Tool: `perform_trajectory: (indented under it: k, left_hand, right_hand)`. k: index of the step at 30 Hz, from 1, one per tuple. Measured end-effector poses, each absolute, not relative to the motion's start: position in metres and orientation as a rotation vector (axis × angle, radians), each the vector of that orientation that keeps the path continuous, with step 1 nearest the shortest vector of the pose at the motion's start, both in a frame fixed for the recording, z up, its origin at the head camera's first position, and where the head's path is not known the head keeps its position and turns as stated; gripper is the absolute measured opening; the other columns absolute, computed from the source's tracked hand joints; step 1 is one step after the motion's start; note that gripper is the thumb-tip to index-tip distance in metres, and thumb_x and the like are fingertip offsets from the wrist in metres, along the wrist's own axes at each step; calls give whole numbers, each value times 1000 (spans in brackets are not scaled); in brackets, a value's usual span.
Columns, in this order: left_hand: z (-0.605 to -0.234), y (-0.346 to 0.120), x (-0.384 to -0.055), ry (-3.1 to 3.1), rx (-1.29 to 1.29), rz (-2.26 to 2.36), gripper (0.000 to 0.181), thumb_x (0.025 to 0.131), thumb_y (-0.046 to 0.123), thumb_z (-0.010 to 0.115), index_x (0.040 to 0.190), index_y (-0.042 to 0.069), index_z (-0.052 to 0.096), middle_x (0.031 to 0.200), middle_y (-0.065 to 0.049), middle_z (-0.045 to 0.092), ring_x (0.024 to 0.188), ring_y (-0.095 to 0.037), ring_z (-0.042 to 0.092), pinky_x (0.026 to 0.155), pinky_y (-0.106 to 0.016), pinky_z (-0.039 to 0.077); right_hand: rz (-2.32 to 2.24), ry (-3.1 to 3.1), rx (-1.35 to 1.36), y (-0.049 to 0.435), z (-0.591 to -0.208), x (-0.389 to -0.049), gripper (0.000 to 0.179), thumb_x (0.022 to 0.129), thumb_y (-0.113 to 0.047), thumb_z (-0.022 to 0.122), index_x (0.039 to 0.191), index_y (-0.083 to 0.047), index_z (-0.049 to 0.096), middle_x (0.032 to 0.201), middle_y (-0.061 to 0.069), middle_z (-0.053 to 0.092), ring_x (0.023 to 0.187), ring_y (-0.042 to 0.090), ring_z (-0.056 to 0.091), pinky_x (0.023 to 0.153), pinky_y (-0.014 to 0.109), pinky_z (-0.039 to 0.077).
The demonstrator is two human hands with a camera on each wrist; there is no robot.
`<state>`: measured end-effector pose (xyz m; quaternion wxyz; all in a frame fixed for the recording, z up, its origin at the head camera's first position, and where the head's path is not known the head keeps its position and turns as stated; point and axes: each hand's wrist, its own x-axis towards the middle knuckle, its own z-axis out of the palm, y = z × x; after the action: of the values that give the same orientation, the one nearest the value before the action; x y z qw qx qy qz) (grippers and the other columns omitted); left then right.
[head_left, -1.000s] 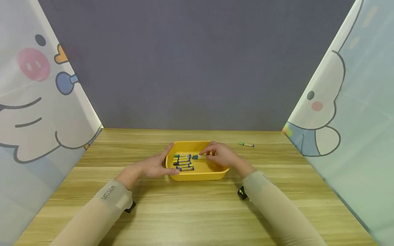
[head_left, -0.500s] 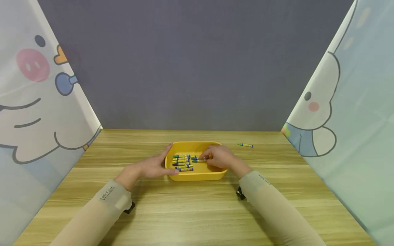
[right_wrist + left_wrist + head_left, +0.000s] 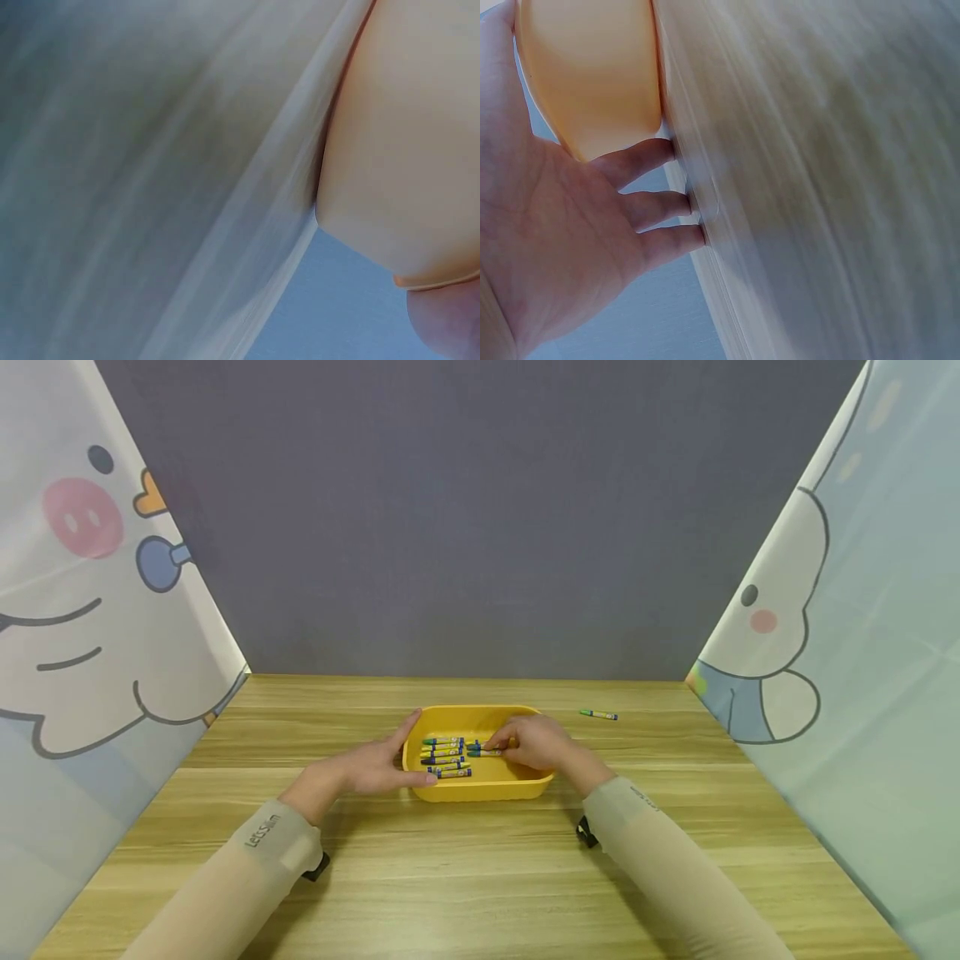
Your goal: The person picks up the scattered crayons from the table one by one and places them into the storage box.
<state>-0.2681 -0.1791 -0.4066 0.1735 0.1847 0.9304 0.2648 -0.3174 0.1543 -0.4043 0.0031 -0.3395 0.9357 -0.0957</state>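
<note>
A yellow plastic tray (image 3: pixel 480 791) stands on the table. My left hand (image 3: pixel 378 767) rests on its left end, thumb along the front rim and fingers spread. In the left wrist view these straight fingers (image 3: pixel 656 210) reach down beside the tray's outer wall (image 3: pixel 592 67). My right hand (image 3: pixel 536 743) reaches in over the right end and pinches a teal-tipped crayon (image 3: pixel 483 753) low in the tray. Left of it lies a column of several crayons (image 3: pixel 444 753), side by side. The right wrist view shows mostly the tray's wall (image 3: pixel 405 142), with the fingers hidden.
One green-tipped crayon (image 3: pixel 598 715) lies on the wooden table (image 3: pixel 450 877) beyond the tray, to the right. A dark grey panel (image 3: pixel 465 527) rises at the back edge. Cartoon-printed sheets (image 3: pixel 112 627) flank the table on both sides.
My right hand has brought the teal-tipped crayon slightly nearer to me, below the other crayon in the second column. My left hand has stayed on the tray.
</note>
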Motion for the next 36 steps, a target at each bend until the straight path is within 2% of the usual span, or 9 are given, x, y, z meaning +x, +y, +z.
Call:
perform_trajectory:
  k: [7,13,15,18,22,27,32,36]
  left_hand:
    - [-407,-179,-268,2660,530,746,129,91,85,67,174,39,-19,178,-30,25,159,-54,38,129,-69,33]
    - [-409,-178,-268,2653,535,753,129,91,84,67,174,39,-20,179,-30,24,160,-55,36,129,-71,32]
    - [-409,-177,-268,2647,538,754,128,91,84,67,174,38,-20,179,-30,22,160,-55,36,129,-71,32]
    - [-409,-175,-268,2638,542,759,128,92,83,68,174,38,-20,180,-29,21,159,-56,36,128,-72,32]
    - [-409,-175,-269,2633,536,770,128,92,82,69,174,40,-20,181,-28,19,160,-56,36,128,-72,32]
    - [-409,-176,-270,2623,529,785,128,92,82,69,174,40,-20,181,-27,18,160,-56,35,128,-73,31]
    - [-408,-177,-270,2631,523,776,128,91,84,68,173,43,-21,180,-28,20,160,-55,36,129,-71,31]
    - [-407,-176,-269,2632,522,776,129,90,85,68,173,42,-21,181,-27,20,160,-54,36,130,-70,31]
  right_hand:
    - [-432,2910,-1029,155,-405,-318,28,103,-18,75,126,-32,84,112,-6,75,89,8,65,85,36,56]
    - [-928,2804,-977,167,-399,-322,26,105,-11,73,129,-13,82,114,3,75,93,13,62,82,31,53]
    - [-1086,2785,-941,177,-395,-326,24,106,-13,73,128,-9,81,114,6,76,92,16,62,80,30,53]
    - [-1177,2823,-838,200,-389,-333,26,108,-19,71,131,-9,80,117,9,77,93,19,63,76,31,52]
    - [-1204,2856,-698,241,-390,-347,32,110,-22,69,136,-7,77,127,19,75,97,22,64,77,33,53]
    - [-1145,2869,-580,291,-396,-360,35,111,-15,65,142,1,71,140,30,66,97,26,66,78,35,55]
    - [-950,2937,-467,325,-397,-363,35,111,-12,63,143,-1,71,142,32,65,100,33,68,79,38,56]
    - [-859,2949,-474,339,-399,-363,35,108,-7,65,141,2,71,143,37,64,107,40,71,82,41,58]
